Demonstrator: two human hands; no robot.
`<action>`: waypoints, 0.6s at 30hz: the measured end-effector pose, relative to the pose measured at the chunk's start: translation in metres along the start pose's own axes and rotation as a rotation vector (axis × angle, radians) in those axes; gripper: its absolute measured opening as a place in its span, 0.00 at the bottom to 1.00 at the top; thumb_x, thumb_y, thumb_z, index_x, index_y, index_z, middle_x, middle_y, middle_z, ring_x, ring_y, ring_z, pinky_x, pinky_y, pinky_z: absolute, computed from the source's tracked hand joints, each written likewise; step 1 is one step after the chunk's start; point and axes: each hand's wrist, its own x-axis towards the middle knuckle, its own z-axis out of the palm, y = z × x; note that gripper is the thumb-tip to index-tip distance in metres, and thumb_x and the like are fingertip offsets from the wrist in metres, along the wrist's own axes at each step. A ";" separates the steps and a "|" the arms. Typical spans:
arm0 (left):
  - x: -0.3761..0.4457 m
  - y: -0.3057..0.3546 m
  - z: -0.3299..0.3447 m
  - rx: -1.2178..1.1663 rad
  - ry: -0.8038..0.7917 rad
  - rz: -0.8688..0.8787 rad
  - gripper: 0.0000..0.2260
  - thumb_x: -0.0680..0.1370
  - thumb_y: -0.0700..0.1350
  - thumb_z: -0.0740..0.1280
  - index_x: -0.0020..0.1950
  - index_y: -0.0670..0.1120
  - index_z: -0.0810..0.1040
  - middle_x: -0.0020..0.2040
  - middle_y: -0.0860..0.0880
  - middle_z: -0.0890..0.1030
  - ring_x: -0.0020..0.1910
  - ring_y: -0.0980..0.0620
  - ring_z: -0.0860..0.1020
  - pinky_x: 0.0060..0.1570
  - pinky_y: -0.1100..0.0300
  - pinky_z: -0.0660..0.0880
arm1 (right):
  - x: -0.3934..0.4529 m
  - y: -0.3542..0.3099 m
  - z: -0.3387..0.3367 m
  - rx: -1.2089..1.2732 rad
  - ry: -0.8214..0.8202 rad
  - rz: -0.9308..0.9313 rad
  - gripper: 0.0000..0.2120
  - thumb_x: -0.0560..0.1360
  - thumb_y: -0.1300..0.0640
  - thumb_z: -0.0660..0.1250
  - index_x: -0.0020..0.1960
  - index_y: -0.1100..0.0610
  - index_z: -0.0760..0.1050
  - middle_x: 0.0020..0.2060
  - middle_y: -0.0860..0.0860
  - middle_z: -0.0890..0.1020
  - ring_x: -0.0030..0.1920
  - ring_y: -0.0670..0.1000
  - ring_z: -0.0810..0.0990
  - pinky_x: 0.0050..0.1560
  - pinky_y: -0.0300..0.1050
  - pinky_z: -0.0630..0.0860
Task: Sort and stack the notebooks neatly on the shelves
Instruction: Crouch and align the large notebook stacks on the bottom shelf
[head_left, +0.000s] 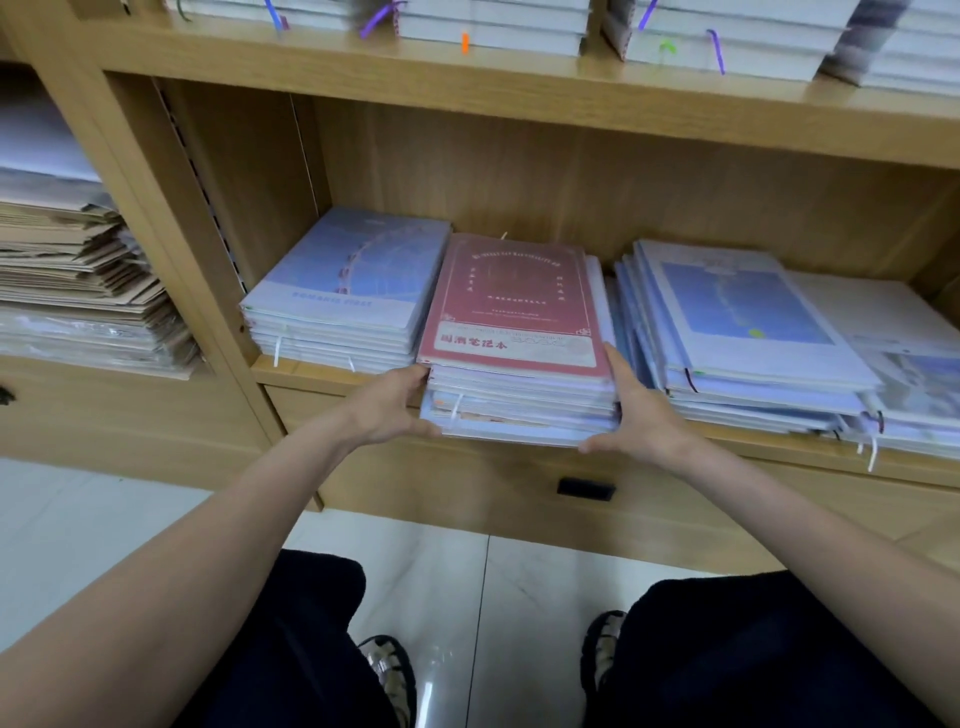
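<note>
- A stack of thin plastic-wrapped notebooks topped by a red-covered notebook (511, 304) sits on the light wooden shelf (332, 375), in the middle of three piles; its near end juts out past the shelf's front edge
- The red cover carries a pale decorative border, faint lettering in its middle and a whitish label band along the near edge with red characters printed upside down to the viewer; the glossy wrap reflects light
- Below it the layers are pale blue and white, their edges not flush; the lowest ones stick out further towards the viewer, and a white ribbon marker hangs from the near-left side
- The left hand (392, 408) clamps the stack's near-left corner, fingers curled against its side and thumb under the bottom edge; the right hand (641, 410) clamps the near-right corner, fingers up along the side and thumb beneath
- Just left, a neater pile of pale blue notebooks with a ferris-wheel picture (345, 283) lies close beside the held stack; to the right, a fanned, slipping pile of blue-and-white notebooks (748, 322) spreads along the shelf
- On the shelf above, white stacks show purple, orange and green ribbon markers; a side compartment at far left holds brown paper envelopes (78, 270)
</note>
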 end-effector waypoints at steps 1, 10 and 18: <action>0.003 0.001 0.001 0.014 0.002 -0.002 0.33 0.71 0.34 0.71 0.73 0.41 0.61 0.62 0.56 0.65 0.66 0.57 0.64 0.62 0.69 0.59 | 0.001 0.001 -0.001 -0.005 0.004 0.008 0.56 0.67 0.58 0.77 0.77 0.48 0.38 0.66 0.58 0.71 0.63 0.59 0.72 0.58 0.45 0.69; 0.020 0.007 0.002 0.054 0.004 0.019 0.36 0.73 0.37 0.70 0.76 0.42 0.55 0.73 0.50 0.62 0.72 0.51 0.61 0.72 0.55 0.59 | 0.014 0.008 -0.005 -0.003 0.067 0.031 0.54 0.68 0.60 0.76 0.77 0.51 0.38 0.36 0.43 0.69 0.32 0.40 0.65 0.30 0.32 0.63; 0.026 0.005 0.017 0.141 0.128 0.059 0.28 0.74 0.36 0.68 0.71 0.46 0.62 0.64 0.52 0.71 0.62 0.52 0.70 0.57 0.65 0.65 | 0.023 0.007 -0.006 0.133 0.043 0.045 0.54 0.67 0.58 0.76 0.77 0.49 0.40 0.74 0.51 0.60 0.72 0.55 0.63 0.66 0.45 0.65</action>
